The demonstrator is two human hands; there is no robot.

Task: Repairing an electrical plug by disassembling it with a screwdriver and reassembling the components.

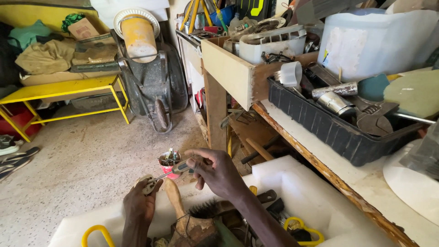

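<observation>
My right hand (218, 173) grips a screwdriver (179, 168) with a grey handle, its thin shaft slanting down to the left. The tip meets a small cream-coloured part (147, 184) that my left hand (138, 204) holds from below. Just behind the two hands a small red cup (169, 165) filled with small bits stands on the floor. Below my arms is a white foam box (292, 183) holding a wooden-handled brush (183, 215), yellow-handled tools (302, 228) and other tools.
A workbench (366, 183) runs along the right with a black tray (329, 128) of metal tools and a white plastic tub (375, 41). A wooden drawer (228, 68) juts out. A wheelbarrow (153, 87) with a yellow bucket (138, 36) stands behind, and a yellow bench (64, 89) at left.
</observation>
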